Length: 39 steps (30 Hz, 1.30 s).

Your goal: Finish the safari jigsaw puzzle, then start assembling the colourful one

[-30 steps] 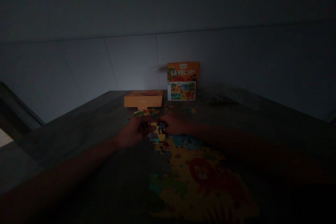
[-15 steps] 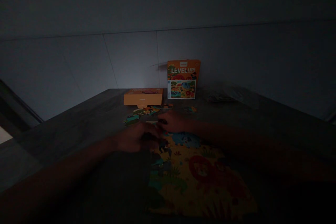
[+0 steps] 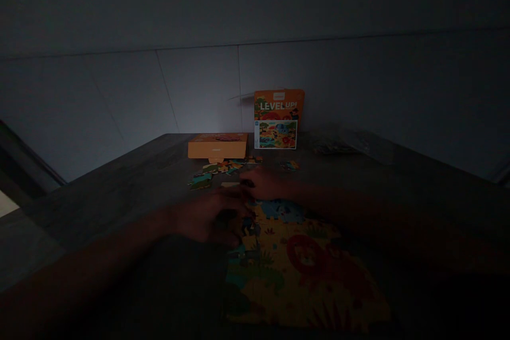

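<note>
A partly assembled jigsaw puzzle (image 3: 279,271) with a lion, an elephant and a crocodile lies on the table below my hands. My left hand (image 3: 207,215) rests at its upper left edge, thumb and fingers spread apart and touching the pieces there. Curled over the puzzle's top left corner, my right hand (image 3: 263,183) has its fingertips bent down close to the left fingers. Shadow hides what those right fingertips hold, if anything. A pale loose puzzle piece (image 3: 230,185) lies just beyond the hands.
Loose puzzle pieces (image 3: 201,180) are scattered before an orange box (image 3: 217,150) lying on its side. Another upright orange box (image 3: 297,103) has a picture card (image 3: 278,134) leaning on it. Clear plastic wrapping (image 3: 366,143) lies at the right rear. The light is very dim.
My left hand has shifted slightly toward me, with its thumb lower along the puzzle's left edge and farther from the fingers. My right hand stays nearly in place.
</note>
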{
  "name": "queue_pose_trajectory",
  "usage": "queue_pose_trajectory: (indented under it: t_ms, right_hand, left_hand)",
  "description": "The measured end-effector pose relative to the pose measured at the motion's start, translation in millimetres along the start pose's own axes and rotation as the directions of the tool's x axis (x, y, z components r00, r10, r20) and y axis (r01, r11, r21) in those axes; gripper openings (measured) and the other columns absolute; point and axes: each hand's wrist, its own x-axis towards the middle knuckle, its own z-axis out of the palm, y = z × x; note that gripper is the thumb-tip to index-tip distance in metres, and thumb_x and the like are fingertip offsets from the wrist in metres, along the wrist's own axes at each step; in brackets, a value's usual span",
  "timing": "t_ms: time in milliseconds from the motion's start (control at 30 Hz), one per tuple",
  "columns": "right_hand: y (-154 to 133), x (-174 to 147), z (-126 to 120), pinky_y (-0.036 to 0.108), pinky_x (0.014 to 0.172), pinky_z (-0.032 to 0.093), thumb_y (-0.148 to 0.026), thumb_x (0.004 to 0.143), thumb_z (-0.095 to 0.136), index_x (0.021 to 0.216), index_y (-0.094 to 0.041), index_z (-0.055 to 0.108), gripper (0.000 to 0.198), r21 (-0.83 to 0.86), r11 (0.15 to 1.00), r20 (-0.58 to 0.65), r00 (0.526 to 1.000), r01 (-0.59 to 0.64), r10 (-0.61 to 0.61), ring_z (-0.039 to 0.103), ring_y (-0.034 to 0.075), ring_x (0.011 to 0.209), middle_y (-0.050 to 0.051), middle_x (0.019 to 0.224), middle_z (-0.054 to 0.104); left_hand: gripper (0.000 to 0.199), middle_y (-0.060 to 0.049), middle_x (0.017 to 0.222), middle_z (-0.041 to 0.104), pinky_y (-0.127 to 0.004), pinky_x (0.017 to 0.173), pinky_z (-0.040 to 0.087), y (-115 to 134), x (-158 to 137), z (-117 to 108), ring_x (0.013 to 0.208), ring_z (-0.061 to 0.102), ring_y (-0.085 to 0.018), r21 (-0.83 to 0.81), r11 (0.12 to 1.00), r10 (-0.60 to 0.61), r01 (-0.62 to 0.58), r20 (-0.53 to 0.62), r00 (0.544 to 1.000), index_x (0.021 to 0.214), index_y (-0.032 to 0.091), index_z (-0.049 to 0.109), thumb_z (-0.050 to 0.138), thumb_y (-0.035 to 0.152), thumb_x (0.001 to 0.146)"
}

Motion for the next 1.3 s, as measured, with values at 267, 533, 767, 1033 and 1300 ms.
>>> queue_pose_trajectory:
  t_ms: [267,533,767,1033,1300]
  right_hand:
    - [-2.3,-1.1,-2.5,0.024,0.056,0.024,-0.021,0.085,0.057,0.074,-0.014,0.065,0.015,0.017,1.000,0.003,1.000,-0.009,0.009,0.048,0.011,0.061,0.003,0.069,0.061]
    - [-1.6,-1.6,-3.1,0.024,0.056,0.024,-0.022,0.086,0.057,0.075,-0.014,0.066,0.016,0.037,0.999,0.001,1.000,-0.011,0.011,0.047,0.010,0.060,0.002,0.067,0.060]
    - [-1.7,-2.1,-3.5,0.024,0.056,0.024,-0.024,0.088,0.056,0.075,-0.013,0.065,0.019,0.034,0.999,0.010,1.000,-0.006,0.005,0.046,0.010,0.059,0.002,0.068,0.061]
    - [-1.7,-2.7,-3.5,0.023,0.056,0.024,-0.024,0.088,0.056,0.075,-0.013,0.065,0.019,0.035,0.999,0.010,1.000,-0.018,0.018,0.045,0.010,0.058,0.002,0.067,0.060]
    - [2.3,-1.3,1.2,0.024,0.055,0.022,-0.024,0.087,0.056,0.071,-0.014,0.063,0.020,0.048,0.999,-0.016,1.000,-0.004,0.005,0.042,0.009,0.056,0.000,0.063,0.057]
  left_hand:
    - [0.052,-0.010,0.127,0.057,-0.044,0.100,0.045,8.6,-0.7,1.6,0.118,0.053,-0.029,-0.012,1.000,-0.022,0.022,0.009,1.000,0.120,0.022,0.062,0.078,0.034,0.072]
    - [0.050,-0.009,0.126,0.060,-0.043,0.104,0.043,11.9,-2.8,3.5,0.120,0.053,-0.029,0.035,0.999,0.031,-0.032,0.027,0.999,0.122,0.024,0.062,0.076,0.035,0.075]
    - [0.050,-0.009,0.126,0.060,-0.043,0.106,0.042,8.7,-3.6,5.1,0.123,0.050,-0.029,0.061,0.997,0.053,-0.056,0.045,0.998,0.124,0.025,0.063,0.074,0.037,0.076]
    - [0.051,-0.010,0.127,0.059,-0.043,0.107,0.041,9.1,-3.4,5.5,0.123,0.049,-0.028,0.072,0.996,0.046,-0.050,0.055,0.997,0.123,0.024,0.063,0.075,0.038,0.076]
    - [0.050,-0.011,0.126,0.058,-0.043,0.104,0.044,6.8,-2.9,8.4,0.121,0.051,-0.028,0.057,0.992,0.112,-0.113,0.011,0.994,0.123,0.023,0.063,0.075,0.035,0.076]
